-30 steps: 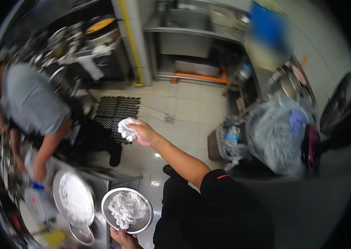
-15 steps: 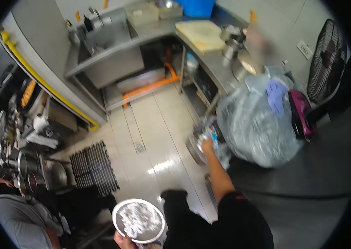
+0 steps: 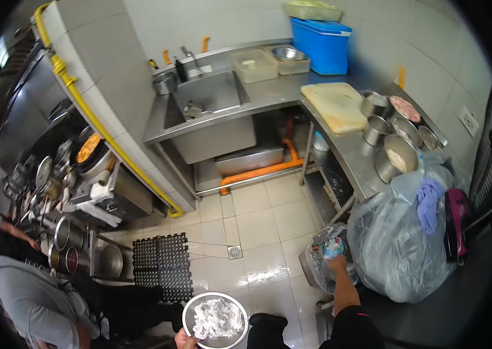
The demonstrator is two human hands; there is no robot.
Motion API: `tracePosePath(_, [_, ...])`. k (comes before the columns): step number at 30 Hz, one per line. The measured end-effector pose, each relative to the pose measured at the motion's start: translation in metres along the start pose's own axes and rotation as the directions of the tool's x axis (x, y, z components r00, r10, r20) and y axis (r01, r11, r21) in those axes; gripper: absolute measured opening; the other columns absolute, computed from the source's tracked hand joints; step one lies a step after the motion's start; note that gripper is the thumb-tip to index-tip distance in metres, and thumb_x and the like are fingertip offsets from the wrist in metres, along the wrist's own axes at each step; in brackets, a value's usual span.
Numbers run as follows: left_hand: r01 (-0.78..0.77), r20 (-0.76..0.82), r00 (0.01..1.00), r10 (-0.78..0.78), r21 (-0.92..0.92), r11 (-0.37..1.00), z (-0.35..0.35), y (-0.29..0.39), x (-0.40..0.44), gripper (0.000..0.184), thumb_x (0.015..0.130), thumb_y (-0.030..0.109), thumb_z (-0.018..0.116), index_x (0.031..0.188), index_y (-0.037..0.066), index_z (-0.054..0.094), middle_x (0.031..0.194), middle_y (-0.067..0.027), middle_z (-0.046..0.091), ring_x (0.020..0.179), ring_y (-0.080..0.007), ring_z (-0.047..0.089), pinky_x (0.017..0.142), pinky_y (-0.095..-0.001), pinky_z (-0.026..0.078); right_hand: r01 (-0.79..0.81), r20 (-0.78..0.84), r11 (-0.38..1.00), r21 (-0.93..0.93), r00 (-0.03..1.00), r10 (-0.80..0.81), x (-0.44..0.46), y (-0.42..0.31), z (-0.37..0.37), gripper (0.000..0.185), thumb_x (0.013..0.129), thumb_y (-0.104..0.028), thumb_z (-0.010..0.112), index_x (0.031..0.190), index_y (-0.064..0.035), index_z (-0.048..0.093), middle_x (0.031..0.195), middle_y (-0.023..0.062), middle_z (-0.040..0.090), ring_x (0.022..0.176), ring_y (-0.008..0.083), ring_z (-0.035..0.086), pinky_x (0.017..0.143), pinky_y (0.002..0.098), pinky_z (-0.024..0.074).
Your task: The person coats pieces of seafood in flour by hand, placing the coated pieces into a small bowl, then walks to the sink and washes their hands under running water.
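Observation:
My left hand grips the rim of a round metal bowl at the bottom of the view. Inside lie white, flour-coated pieces. My right hand reaches down into a lined trash bin, its fingers closed at a blue and white plastic wrapper; the fingertips are partly hidden. Beside that hand bulges a large clear plastic bag with a purple cloth on it.
A person in a grey shirt stands at left near the stove and pots. Ahead are a sink, a cutting board, metal pots and a blue cooler. A black mat lies on the floor.
My view has tilted up, so the room sits lower and further right, and looks sharper. My right hand stays at the bin; my left keeps hold of the bowl.

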State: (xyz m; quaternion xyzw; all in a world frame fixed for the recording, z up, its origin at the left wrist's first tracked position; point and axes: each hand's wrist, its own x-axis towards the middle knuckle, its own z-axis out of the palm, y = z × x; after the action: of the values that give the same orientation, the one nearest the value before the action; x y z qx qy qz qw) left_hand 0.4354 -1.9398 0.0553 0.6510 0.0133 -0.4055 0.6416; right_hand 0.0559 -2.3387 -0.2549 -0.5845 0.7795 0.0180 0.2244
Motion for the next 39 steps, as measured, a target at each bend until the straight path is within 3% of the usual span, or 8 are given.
tracePosePath(4, [-0.128,-0.042,0.991,0.128,0.003,0.992,-0.012,0.009,-0.014,0.017,0.088,0.012,0.053,0.098,0.000,0.058,0.064,-0.0016,0.057,0.037,-0.0042,0.040,0.032,-0.0186,0.025,0.161,0.184,0.982,-0.100,0.973,-0.140,-0.021,-0.015,-0.015,0.034,0.071,-0.018,0.069,0.096,0.0036,0.061,0.102,0.0233,0.062,0.100,0.0385,0.058,0.085,0.0404,0.0478])
tracePosePath(5, [-0.092,-0.035,0.995,0.096,0.083,0.992,-0.019,0.017,-0.022,0.017,0.086,0.015,0.055,0.095,0.001,0.059,0.067,-0.0039,0.059,0.046,-0.0094,0.049,0.041,-0.0232,0.038,0.202,0.193,0.973,-0.112,0.965,-0.178,-0.027,-0.020,-0.010,0.034,0.071,-0.018,0.069,0.096,0.0036,0.061,0.102,0.0233,0.062,0.100,0.0385,0.058,0.085,0.0404,0.0478])
tracePosePath(8, [-0.196,-0.121,0.978,0.173,-0.214,0.957,-0.031,0.020,-0.037,0.017,0.074,-0.001,0.047,0.085,-0.005,0.059,0.067,-0.0092,0.062,0.035,-0.0095,0.047,0.029,-0.0206,0.036,0.540,0.033,0.838,-0.075,0.842,-0.539,-0.036,-0.068,0.002,0.029,0.070,-0.017,0.070,0.088,0.0040,0.061,0.083,0.0198,0.065,0.076,0.0339,0.065,0.067,0.0402,0.0528])
tracePosePath(11, [-0.238,-0.173,0.966,0.194,-0.290,0.927,-0.053,0.036,-0.070,0.018,0.075,-0.003,0.050,0.090,-0.006,0.060,0.065,-0.0090,0.061,0.037,-0.0103,0.049,0.031,-0.0226,0.037,0.428,0.260,0.858,0.286,0.827,-0.499,-0.083,-0.163,-0.013,0.020,0.072,-0.012,0.068,0.083,0.0017,0.060,0.063,0.0101,0.059,0.051,0.0200,0.058,0.045,0.0337,0.0470])
tracePosePath(14, [-0.297,-0.284,0.929,0.236,-0.196,0.935,-0.095,0.013,-0.100,0.019,0.077,-0.002,0.051,0.093,-0.005,0.060,0.064,-0.0076,0.060,0.037,-0.0101,0.049,0.032,-0.0222,0.037,0.253,0.501,0.744,0.618,0.603,-0.621,-0.140,-0.239,0.016,0.006,0.081,-0.001,0.054,0.078,-0.0032,0.059,0.058,0.0006,0.050,0.044,0.0080,0.044,0.036,0.0228,0.0317])
tracePosePath(20, [-0.493,-0.550,0.787,0.282,-0.283,0.823,-0.144,-0.024,-0.188,0.018,0.078,0.003,0.054,0.094,-0.004,0.059,0.065,-0.0061,0.060,0.038,-0.0084,0.048,0.032,-0.0216,0.036,0.333,0.582,0.550,0.766,0.005,-0.813,-0.374,-0.378,0.002,0.005,0.082,-0.002,0.056,0.085,-0.0041,0.059,0.064,-0.0019,0.051,0.049,0.0062,0.045,0.040,0.0215,0.0343])
tracePosePath(30, [-0.762,-0.903,0.400,0.158,-0.231,0.605,-0.228,-0.169,-0.342,0.022,0.075,0.000,0.053,0.096,-0.004,0.059,0.064,-0.0057,0.061,0.037,-0.0068,0.048,0.031,-0.0183,0.037,0.457,0.412,-0.031,0.889,-0.829,-0.378,-0.810,-0.350,-0.001,0.010,0.084,-0.012,0.060,0.085,-0.0023,0.060,0.063,-0.0024,0.051,0.053,0.0050,0.044,0.047,0.0211,0.0342])
tracePosePath(39, [-0.825,-0.992,-0.086,-0.096,0.016,0.566,-0.234,-0.294,-0.452,0.021,0.073,-0.001,0.048,0.091,-0.005,0.058,0.064,-0.0069,0.060,0.034,-0.0068,0.045,0.029,-0.0184,0.035,0.194,0.324,-0.472,0.860,-0.922,0.212,-1.026,-0.213,0.081,0.011,0.076,-0.008,0.060,0.085,-0.0034,0.061,0.071,0.0112,0.060,0.065,0.0187,0.055,0.064,0.0329,0.0447])
